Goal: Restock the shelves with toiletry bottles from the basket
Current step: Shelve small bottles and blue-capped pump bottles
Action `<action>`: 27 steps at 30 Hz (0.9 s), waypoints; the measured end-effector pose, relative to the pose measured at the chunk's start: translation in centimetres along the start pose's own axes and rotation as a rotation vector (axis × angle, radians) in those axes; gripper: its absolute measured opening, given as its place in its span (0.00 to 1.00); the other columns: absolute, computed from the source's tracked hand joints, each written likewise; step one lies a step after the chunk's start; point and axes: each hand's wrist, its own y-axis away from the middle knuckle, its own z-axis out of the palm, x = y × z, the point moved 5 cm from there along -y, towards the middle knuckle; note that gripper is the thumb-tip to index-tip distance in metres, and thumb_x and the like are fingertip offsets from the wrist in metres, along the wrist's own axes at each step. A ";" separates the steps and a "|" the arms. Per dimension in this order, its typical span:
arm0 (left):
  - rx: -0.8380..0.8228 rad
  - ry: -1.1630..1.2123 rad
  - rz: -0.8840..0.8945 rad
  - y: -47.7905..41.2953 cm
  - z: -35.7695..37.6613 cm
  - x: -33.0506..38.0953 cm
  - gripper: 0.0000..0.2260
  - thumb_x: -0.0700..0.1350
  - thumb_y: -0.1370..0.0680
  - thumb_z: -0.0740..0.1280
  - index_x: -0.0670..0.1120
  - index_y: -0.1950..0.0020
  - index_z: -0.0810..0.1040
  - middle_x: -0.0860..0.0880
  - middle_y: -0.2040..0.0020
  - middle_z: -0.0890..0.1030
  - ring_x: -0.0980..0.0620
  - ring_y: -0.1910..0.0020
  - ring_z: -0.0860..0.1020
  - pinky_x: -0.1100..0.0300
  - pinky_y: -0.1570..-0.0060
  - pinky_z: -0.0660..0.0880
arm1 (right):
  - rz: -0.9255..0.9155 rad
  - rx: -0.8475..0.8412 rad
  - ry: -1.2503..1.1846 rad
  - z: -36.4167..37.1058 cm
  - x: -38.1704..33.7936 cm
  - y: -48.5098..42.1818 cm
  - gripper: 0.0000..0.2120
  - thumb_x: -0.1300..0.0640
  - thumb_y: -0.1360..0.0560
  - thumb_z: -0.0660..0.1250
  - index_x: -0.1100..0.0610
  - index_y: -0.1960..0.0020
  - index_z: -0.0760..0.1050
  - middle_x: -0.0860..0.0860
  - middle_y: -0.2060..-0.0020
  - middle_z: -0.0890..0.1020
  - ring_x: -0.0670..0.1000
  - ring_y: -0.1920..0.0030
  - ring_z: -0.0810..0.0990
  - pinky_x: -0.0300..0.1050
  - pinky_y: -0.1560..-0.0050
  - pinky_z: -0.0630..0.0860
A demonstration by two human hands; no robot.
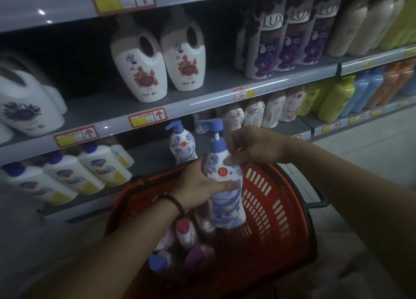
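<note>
The pump bottle (227, 199) is held near upright above the basket (281, 208). The left hand (198, 186) wraps its body and the right hand (254, 145) curls round its shoulder. A matching bottle (182, 143) stands on the shelf (155, 157) just beyond the basket.

Your left hand (196, 186) grips the pump bottle (227, 205) above the red basket (297, 222) | your right hand (253, 145) holds its neck | more bottles (185, 231) lie inside the basket | a matching bottle (182, 145) stands shelved behind the basket.
</note>
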 end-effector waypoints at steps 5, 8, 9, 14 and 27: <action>0.032 0.013 0.020 -0.3 -0.9 0.8 0.26 0.49 0.34 0.86 0.52 0.38 0.83 0.54 0.43 0.88 0.54 0.43 0.86 0.44 0.36 0.81 | 0.028 -0.033 -0.042 0.9 0.1 -0.4 0.18 0.57 0.26 0.81 0.63 0.41 0.81 0.62 0.48 0.87 0.62 0.51 0.87 0.62 0.47 0.85; 0.061 0.023 0.022 -0.9 -1.6 1.2 0.30 0.54 0.37 0.87 0.52 0.37 0.83 0.53 0.43 0.88 0.51 0.42 0.86 0.44 0.36 0.81 | 0.020 -0.027 -0.015 1.4 0.1 -0.9 0.19 0.52 0.28 0.83 0.59 0.43 0.82 0.58 0.50 0.88 0.62 0.49 0.88 0.67 0.46 0.84; 0.065 0.016 0.021 -1.0 -1.7 1.5 0.33 0.56 0.38 0.87 0.52 0.36 0.82 0.53 0.42 0.88 0.51 0.42 0.86 0.44 0.37 0.81 | 0.013 -0.013 -0.003 1.3 -0.1 -1.0 0.19 0.51 0.29 0.83 0.58 0.43 0.83 0.56 0.51 0.88 0.60 0.50 0.88 0.66 0.46 0.85; 0.113 -0.023 0.057 -1.5 -2.8 2.7 0.35 0.53 0.37 0.87 0.54 0.33 0.79 0.56 0.42 0.87 0.57 0.44 0.85 0.49 0.38 0.82 | -0.034 0.085 0.047 1.2 -1.7 -1.4 0.19 0.46 0.29 0.82 0.52 0.44 0.83 0.49 0.52 0.89 0.50 0.53 0.89 0.58 0.47 0.86; 0.232 -0.222 0.160 -2.7 -6.3 6.5 0.29 0.48 0.33 0.86 0.53 0.38 0.77 0.55 0.49 0.85 0.64 0.51 0.83 0.66 0.54 0.77 | -0.241 0.378 0.139 -0.1 -4.2 -3.3 0.19 0.47 0.31 0.83 0.49 0.44 0.82 0.44 0.51 0.87 0.43 0.52 0.85 0.45 0.47 0.81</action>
